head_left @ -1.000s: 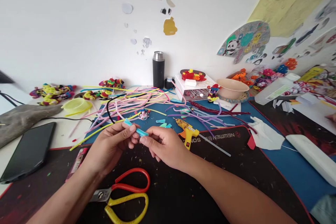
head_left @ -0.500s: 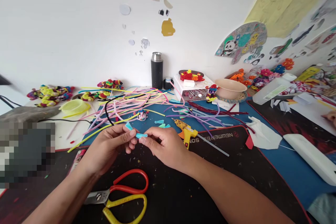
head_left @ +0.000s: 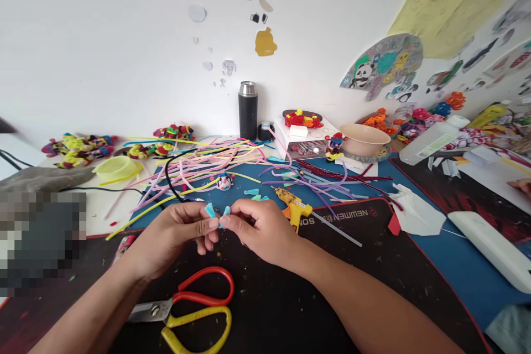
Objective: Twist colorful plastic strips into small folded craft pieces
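Note:
Between both hands is a short light-blue pipe cleaner piece (head_left: 210,210), its two ends sticking up above the fingers and its middle hidden by the fingertips. My left hand (head_left: 182,229) pinches it on one side, thumb on top. My right hand (head_left: 255,227) pinches the other side, fingertips almost touching the left thumb. Just beyond the hands lie several small blue and green pipe cleaner pieces (head_left: 258,196). A yellow glue gun (head_left: 295,207) rests behind my right hand. Below the hands, scissors (head_left: 201,310) with one red and one yellow handle lie on the black mat.
Long pink and yellow pipe cleaners (head_left: 199,163) are heaped at the back, purple ones (head_left: 315,182) to their right. A black thermos (head_left: 248,113) stands by the wall near a white box (head_left: 286,141) and a beige bowl (head_left: 363,141). Another person's hand (head_left: 521,185) shows at the right edge.
The blue pipe cleaner piece has been bent: it lay stretched between the hands, and now both ends point up. My hands have drawn closer together.

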`<state>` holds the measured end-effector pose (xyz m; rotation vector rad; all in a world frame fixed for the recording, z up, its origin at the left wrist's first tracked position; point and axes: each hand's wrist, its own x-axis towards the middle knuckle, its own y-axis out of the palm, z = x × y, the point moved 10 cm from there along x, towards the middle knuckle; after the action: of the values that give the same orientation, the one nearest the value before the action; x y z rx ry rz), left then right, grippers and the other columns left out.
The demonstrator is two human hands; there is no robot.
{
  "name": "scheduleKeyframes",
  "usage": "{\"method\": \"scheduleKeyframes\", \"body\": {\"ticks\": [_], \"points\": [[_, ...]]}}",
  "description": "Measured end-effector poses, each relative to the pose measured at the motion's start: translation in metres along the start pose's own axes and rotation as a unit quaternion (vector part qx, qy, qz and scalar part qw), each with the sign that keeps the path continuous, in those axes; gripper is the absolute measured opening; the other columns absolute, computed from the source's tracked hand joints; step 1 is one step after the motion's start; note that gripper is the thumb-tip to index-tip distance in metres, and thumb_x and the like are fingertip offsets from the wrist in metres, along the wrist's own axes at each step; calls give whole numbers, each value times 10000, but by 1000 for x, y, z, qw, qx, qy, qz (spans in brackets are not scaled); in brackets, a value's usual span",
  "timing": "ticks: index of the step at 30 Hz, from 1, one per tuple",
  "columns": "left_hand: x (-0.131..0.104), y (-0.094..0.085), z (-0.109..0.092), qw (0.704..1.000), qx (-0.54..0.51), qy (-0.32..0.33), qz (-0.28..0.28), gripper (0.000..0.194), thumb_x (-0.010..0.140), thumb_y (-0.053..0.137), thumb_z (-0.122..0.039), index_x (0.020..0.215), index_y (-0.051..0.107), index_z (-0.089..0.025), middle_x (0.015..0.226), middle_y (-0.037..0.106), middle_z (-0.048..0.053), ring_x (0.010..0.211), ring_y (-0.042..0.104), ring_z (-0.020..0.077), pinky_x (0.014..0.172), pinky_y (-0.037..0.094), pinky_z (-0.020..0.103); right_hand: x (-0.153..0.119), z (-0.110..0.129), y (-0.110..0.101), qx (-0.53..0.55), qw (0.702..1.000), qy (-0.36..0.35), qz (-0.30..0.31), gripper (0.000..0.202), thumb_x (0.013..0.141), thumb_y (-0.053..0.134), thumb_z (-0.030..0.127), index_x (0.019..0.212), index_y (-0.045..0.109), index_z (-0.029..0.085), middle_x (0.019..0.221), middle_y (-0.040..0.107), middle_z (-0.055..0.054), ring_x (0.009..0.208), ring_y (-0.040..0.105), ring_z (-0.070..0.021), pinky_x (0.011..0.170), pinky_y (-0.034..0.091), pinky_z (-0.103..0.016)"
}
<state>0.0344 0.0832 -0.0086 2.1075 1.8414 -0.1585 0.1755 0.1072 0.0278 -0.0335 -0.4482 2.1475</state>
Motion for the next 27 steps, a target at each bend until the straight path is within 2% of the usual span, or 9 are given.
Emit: {"method": "scheduleKeyframes", "body": {"ticks": [5, 12, 16, 20, 27], "points": [[-1, 2, 1, 999, 25, -10, 18, 444, 597, 1059, -558, 651, 843, -174, 600, 775, 65, 500, 689, 134, 486, 547, 179, 0, -1, 3, 4, 1000, 17, 18, 453, 1037, 679, 595, 801, 620, 213, 636, 591, 42, 607, 518, -127, 607, 336, -258], [-3, 14, 6, 998, -1, -25, 54, 363, 601, 1078, -421, 640, 832, -158, 593, 775, 65, 473, 666, 123, 479, 538, 176, -1, -5, 6, -8, 998, 45, 42, 528, 1018, 688, 628, 735, 527, 213, 600, 524, 54, 560, 431, -114, 558, 278, -263], [-5, 19, 9, 996, -32, -39, 72, 354, 601, 1084, -398, 649, 831, -155, 590, 771, 66, 459, 662, 123, 468, 535, 180, -2, -7, 11, 49, 995, 60, 62, 515, 990, 721, 652, 765, 578, 211, 596, 539, 51, 550, 466, -115, 542, 293, -254], [-9, 25, 16, 990, -58, -66, 109, 391, 623, 1075, -459, 661, 836, -151, 577, 766, 80, 437, 660, 122, 457, 522, 176, -5, -11, 18, 114, 986, 90, 84, 510, 912, 805, 673, 800, 633, 206, 591, 536, 61, 517, 499, -110, 506, 335, -243], [-19, 40, 26, 975, -77, -117, 173, 377, 633, 1072, -457, 665, 857, -149, 558, 768, 98, 407, 661, 118, 412, 489, 143, -8, -11, 36, 279, 938, 140, 151, 537, 751, 978, 580, 875, 618, 200, 624, 599, 84, 450, 506, -73, 424, 363, -196]]}}
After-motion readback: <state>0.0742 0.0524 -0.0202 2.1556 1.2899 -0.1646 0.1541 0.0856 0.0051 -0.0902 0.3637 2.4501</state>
